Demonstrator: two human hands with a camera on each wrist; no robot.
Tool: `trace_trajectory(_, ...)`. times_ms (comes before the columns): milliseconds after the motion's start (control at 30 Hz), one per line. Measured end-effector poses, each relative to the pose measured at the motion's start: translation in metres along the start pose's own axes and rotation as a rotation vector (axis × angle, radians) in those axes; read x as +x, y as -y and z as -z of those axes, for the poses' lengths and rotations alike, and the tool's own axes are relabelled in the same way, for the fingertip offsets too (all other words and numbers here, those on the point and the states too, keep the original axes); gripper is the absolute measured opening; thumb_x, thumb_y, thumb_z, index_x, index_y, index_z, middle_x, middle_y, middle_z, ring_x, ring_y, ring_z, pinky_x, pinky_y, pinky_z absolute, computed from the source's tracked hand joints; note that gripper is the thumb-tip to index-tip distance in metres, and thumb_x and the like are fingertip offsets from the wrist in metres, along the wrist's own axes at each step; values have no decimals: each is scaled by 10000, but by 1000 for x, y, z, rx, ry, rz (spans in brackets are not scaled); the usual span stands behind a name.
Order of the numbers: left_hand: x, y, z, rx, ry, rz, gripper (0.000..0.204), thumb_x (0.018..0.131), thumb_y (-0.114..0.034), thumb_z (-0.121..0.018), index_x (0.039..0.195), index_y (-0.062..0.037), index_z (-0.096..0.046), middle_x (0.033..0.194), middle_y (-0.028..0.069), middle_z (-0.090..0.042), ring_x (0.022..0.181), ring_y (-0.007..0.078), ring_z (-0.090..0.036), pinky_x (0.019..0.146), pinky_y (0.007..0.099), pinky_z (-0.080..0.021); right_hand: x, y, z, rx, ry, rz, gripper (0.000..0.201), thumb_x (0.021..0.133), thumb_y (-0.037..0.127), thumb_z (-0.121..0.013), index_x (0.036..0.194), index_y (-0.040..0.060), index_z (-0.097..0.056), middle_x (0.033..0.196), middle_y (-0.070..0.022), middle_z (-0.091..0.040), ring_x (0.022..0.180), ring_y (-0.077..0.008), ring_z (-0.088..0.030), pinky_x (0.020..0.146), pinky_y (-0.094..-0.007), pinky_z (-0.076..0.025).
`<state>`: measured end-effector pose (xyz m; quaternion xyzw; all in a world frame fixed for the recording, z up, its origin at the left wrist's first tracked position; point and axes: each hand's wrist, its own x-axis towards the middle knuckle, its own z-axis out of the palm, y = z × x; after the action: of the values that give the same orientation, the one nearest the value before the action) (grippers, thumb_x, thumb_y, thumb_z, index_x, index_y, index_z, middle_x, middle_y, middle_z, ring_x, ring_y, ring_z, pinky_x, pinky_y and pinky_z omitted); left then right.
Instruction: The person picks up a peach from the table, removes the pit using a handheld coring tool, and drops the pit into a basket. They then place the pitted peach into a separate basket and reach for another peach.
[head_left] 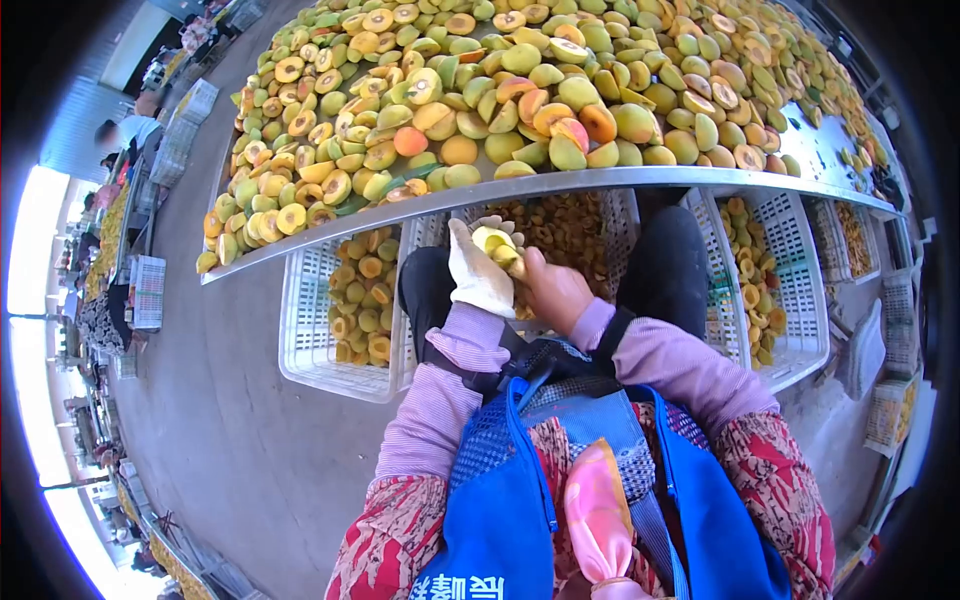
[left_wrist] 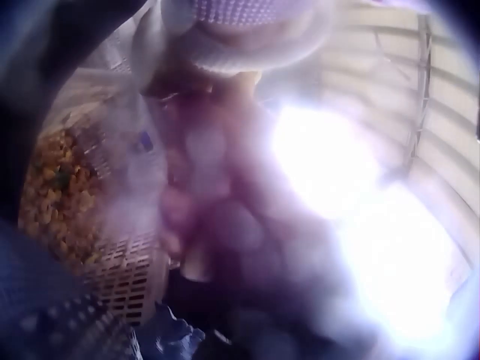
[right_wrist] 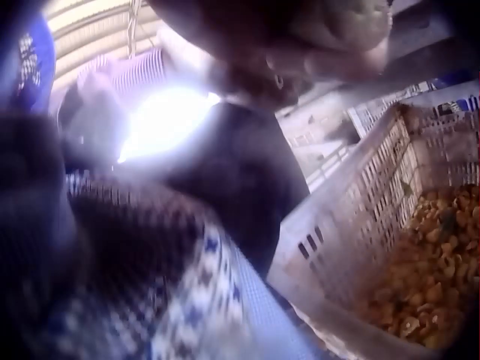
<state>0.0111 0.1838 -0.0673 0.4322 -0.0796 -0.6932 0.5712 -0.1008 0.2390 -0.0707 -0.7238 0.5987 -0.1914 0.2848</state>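
In the head view, my left hand (head_left: 480, 280), in a pale glove, holds a cut yellow peach (head_left: 492, 241) with its flesh facing up. My bare right hand (head_left: 558, 290) is right beside it, thumb and fingertips at the fruit's near edge; I cannot tell what lies within its fingers. Both hands are over my lap, just below the metal table edge. The right wrist view shows part of the fruit (right_wrist: 364, 22) above blurred fingers (right_wrist: 322, 60). Glare and blur hide most of the left wrist view.
A metal-edged table (head_left: 560, 184) bears a heap of halved peaches (head_left: 480, 100). Beneath it stand white plastic crates: one on the left (head_left: 300, 330) and one on the right (head_left: 805, 300) hold peach halves, and a middle crate (head_left: 622, 215) holds small brown-orange pieces. My knees flank the middle crate.
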Motion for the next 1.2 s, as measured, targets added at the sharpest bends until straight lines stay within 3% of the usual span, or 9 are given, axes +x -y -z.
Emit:
trace_trajectory(200, 3, -88, 24, 93, 12, -456, 422, 909, -413, -401, 881, -29, -574, 774, 94, -601, 709, 253, -601, 616, 350, -493, -9, -29, -25, 119, -90, -36, 242, 823, 201, -505, 984, 64, -388, 718, -218, -590, 672, -408, -577, 578, -499, -443)
trace_trajectory(333, 30, -166, 81, 1694, -899, -1261, 379, 852, -313, -512, 1095, -22, -528, 892, 183, -597, 868, 353, -560, 870, 398, -413, -9, -81, -52, -87, 495, -73, 285, 842, 248, -482, 1027, 31, -488, 916, -238, -593, 869, -381, -584, 728, -465, -455)
trace_trajectory(400, 39, -183, 64, 1729, -860, -1260, 394, 831, -312, -538, 1140, -69, -512, 974, 199, -599, 923, 344, -561, 892, 424, -392, 0, -78, -56, -109, 604, -36, 317, 846, 259, -471, 1050, 21, -519, 992, -244, -584, 933, -373, -576, 783, -447, -452)
trace_trajectory(567, 80, -178, 2, 2210, -433, -340, 563, 789, -546, -469, 1143, -116, -548, 1078, 171, -592, 1030, 314, -555, 877, 382, -420, 5, -76, -70, -3, 647, -226, 379, 848, 290, -489, 1082, -8, -498, 960, -263, -583, 939, -398, -564, 804, -424, -440)
trace_trajectory(733, 115, -172, 28, 1707, -257, -523, 471, 713, -322, -668, 1080, -41, -580, 1018, 169, -618, 958, 262, -589, 837, 335, -448, 13, -56, -45, 134, 376, -242, 362, 828, 270, -560, 1024, -16, -458, 874, -273, -583, 886, -429, -556, 769, -433, -441)
trace_trajectory(800, 78, -165, 11, 1625, -115, -954, 415, 672, -110, -712, 1051, -12, -573, 995, 138, -605, 952, 177, -576, 805, 289, -461, 18, -51, -38, 323, 4, 8, 330, 820, 273, -583, 995, 24, -457, 791, -174, -618, 664, -326, -606, 575, -362, -486)
trace_trajectory(933, 20, -120, -9, 1472, 441, -1169, 613, 605, 47, -685, 1180, -6, -477, 1106, 116, -533, 1008, 213, -540, 881, 298, -432, 33, 17, 35, 1155, 179, -258, 279, 859, 309, -550, 976, 67, -474, 633, -1, -518, 359, -58, -382, 302, -199, -277)
trace_trajectory(1133, -26, -61, -14, 1311, 728, -1002, 521, 758, -95, -619, 1232, -11, -419, 1110, 103, -519, 1026, 192, -519, 867, 308, -425, 31, 20, 52, 1290, 169, -197, 305, 827, 271, -614, 989, 48, -482, 667, -12, -536, 372, -69, -406, 332, -211, -334)
trace_trajectory(1200, -29, -40, -8, 572, 578, -445, 483, 893, -370, -475, 1233, -32, -412, 1077, 80, -528, 976, 154, -517, 810, 284, -440, 24, 26, 49, 1428, 159, -156, 310, 813, 245, -638, 992, 46, -479, 649, -6, -521, 375, -69, -412, 330, -213, -330)
